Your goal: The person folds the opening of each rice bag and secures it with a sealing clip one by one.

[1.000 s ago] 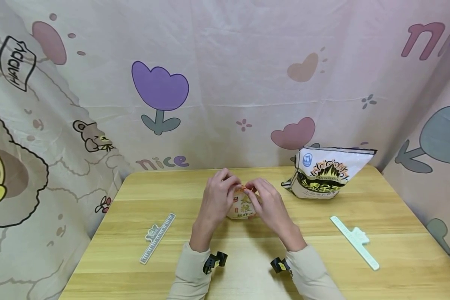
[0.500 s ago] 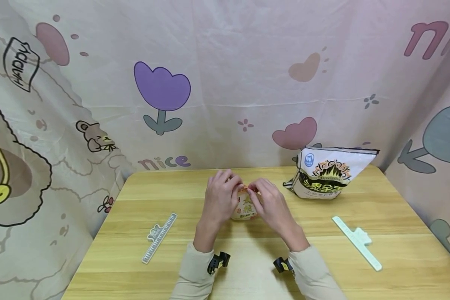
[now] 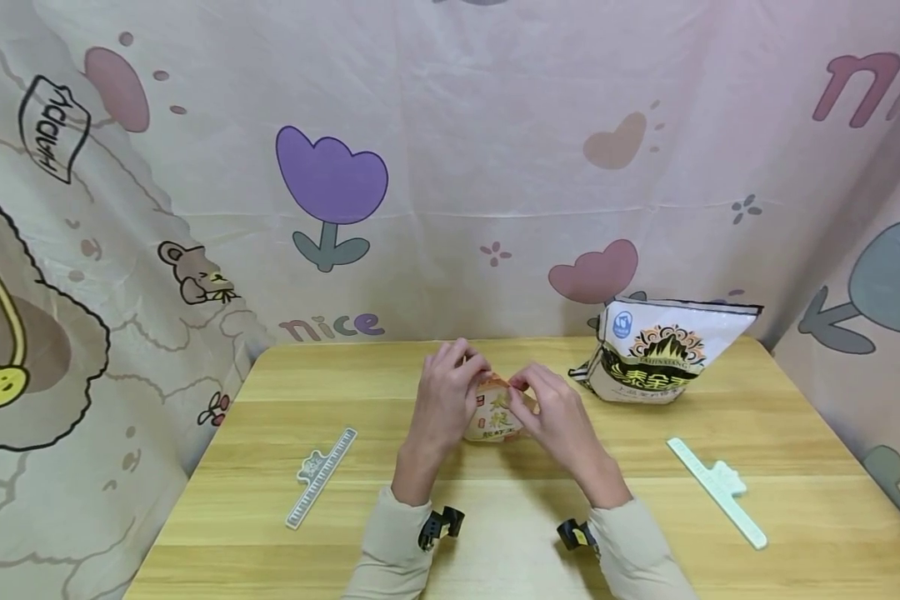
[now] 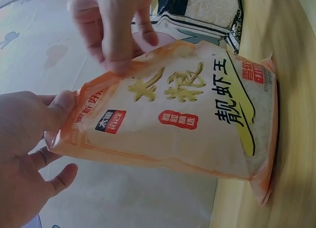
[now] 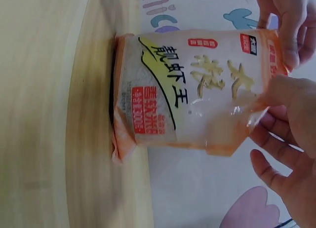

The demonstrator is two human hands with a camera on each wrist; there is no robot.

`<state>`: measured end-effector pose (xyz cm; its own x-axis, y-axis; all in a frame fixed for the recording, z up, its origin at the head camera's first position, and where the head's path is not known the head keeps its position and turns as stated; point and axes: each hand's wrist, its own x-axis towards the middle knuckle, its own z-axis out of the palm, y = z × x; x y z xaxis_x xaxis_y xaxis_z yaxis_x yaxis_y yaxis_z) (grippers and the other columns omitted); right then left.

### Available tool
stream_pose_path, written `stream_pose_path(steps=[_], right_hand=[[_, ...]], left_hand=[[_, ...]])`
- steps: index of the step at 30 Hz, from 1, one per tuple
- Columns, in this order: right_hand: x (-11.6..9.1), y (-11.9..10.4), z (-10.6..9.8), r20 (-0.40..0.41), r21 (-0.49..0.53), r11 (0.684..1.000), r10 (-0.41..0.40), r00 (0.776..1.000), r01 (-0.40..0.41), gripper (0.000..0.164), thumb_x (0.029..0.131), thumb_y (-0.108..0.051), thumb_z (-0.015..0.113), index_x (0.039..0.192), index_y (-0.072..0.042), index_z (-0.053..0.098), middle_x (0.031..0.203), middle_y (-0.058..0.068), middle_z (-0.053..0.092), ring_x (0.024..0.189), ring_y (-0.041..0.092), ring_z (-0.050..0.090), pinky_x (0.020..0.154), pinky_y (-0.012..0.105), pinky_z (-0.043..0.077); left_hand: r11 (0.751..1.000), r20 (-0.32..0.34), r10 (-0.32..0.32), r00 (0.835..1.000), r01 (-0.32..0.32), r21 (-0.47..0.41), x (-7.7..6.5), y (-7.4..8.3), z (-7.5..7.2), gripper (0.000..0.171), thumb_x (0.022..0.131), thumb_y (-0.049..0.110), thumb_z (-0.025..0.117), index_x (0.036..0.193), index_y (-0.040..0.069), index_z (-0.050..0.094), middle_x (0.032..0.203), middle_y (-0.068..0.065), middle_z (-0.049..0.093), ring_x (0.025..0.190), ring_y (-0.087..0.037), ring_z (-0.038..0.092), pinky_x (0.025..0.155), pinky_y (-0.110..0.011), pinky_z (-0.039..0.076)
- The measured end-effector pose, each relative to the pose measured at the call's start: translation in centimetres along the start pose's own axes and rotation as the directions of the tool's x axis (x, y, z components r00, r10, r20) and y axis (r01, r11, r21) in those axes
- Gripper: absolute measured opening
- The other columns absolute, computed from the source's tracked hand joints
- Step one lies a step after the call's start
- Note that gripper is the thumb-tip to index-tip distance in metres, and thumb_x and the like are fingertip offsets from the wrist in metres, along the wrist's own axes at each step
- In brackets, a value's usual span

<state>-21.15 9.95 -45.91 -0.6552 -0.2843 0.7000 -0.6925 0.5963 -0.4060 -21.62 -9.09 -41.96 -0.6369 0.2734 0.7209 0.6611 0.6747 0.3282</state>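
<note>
A small rice bag (image 3: pixel 491 419) with orange edges and gold and black lettering stands upright on the wooden table between my hands. My left hand (image 3: pixel 446 402) pinches its top edge near the left corner, thumb in front. Further right on that same edge, the thumb and fingers of my right hand (image 3: pixel 557 413) pinch the film. In the left wrist view the bag's front (image 4: pixel 173 114) is in full sight, its bottom on the table. The right wrist view has the film (image 5: pixel 227 132) creased and bent by my right fingers.
A larger white rice bag (image 3: pixel 648 358) with black and gold print stands at the back right. Flat on the table lie a grey bag clip (image 3: pixel 321 477) at left and a mint green one (image 3: pixel 717 492) at right. A printed cloth (image 3: pixel 435 167) hangs behind.
My right hand has shifted a little right along the top edge, widening the gap between my hands, so more of the orange edge shows. The head view has shifted slightly.
</note>
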Motion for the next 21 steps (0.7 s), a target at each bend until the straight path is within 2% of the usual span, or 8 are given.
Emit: stream_pose_path(steps=[7, 13, 21], right_hand=[[-0.6, 0.7, -0.7, 0.059, -0.034, 0.998, 0.057, 0.997, -0.055, 0.013, 0.086, 0.003, 0.074, 0.089, -0.008, 0.068, 0.085, 0.000, 0.066, 0.072, 0.017, 0.064, 0.060, 0.028, 0.054], [-0.6, 1.0, -1.2, 0.108, -0.072, 0.993, 0.106, 0.988, -0.098, 0.011, 0.086, 0.000, 0.075, 0.087, -0.009, 0.068, 0.084, -0.002, 0.067, 0.070, 0.009, 0.060, 0.059, 0.024, 0.051], [-0.8, 1.2, -1.9, 0.165, -0.076, 0.982, 0.184, 0.969, -0.174, 0.010, 0.084, 0.000, 0.076, 0.088, -0.008, 0.071, 0.085, 0.001, 0.070, 0.075, 0.022, 0.069, 0.060, 0.026, 0.053]], left_hand=[[0.999, 0.010, -0.017, 1.000, 0.017, -0.046, 0.0, -0.1, -0.2, 0.005, 0.091, 0.009, 0.075, 0.086, 0.010, 0.073, 0.093, -0.001, 0.060, 0.089, -0.022, 0.054, 0.079, -0.038, 0.043], [0.999, 0.016, -0.021, 1.000, 0.021, -0.049, 0.1, -0.3, -0.3, 0.007, 0.090, 0.006, 0.076, 0.085, 0.010, 0.073, 0.092, -0.001, 0.059, 0.088, -0.021, 0.053, 0.079, -0.038, 0.043], [0.999, 0.023, -0.023, 0.999, 0.024, -0.044, 0.0, 0.0, -0.3, 0.008, 0.093, 0.008, 0.074, 0.086, 0.011, 0.074, 0.092, 0.000, 0.059, 0.089, -0.020, 0.053, 0.080, -0.039, 0.044]])
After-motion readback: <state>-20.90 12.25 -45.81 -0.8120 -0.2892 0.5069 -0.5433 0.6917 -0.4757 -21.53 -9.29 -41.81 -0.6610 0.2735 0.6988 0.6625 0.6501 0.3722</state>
